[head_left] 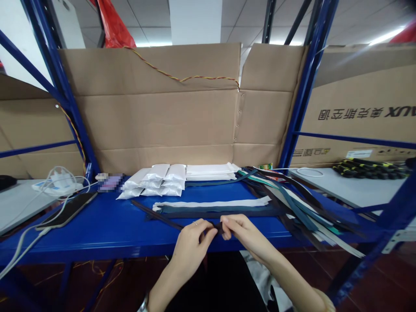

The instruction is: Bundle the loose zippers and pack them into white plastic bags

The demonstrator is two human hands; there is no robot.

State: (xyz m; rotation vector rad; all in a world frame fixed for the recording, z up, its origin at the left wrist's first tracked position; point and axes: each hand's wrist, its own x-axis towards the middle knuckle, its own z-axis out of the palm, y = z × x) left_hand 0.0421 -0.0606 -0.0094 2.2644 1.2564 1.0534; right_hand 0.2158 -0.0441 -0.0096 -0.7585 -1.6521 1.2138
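Observation:
A dark zipper [157, 215] runs slantwise over the blue shelf, its far end at the left and its near end between my hands. My left hand [194, 242], with a ring on one finger, pinches it near the front edge. Close by on the right, my right hand [243, 233] has its fingertips closed on the same dark piece. Much of the held part is hidden by my fingers. Just beyond my hands lie a white zipper [214, 203] and a dark blue-grey zipper [221, 209], side by side.
White packets [162, 180] are stacked at the back, beside a pile of white strips [211, 171]. Loose multicoloured zippers [302, 208] spread over the right side. A phone [69, 211] with white cables lies at left. Cardboard [162, 117] walls the back.

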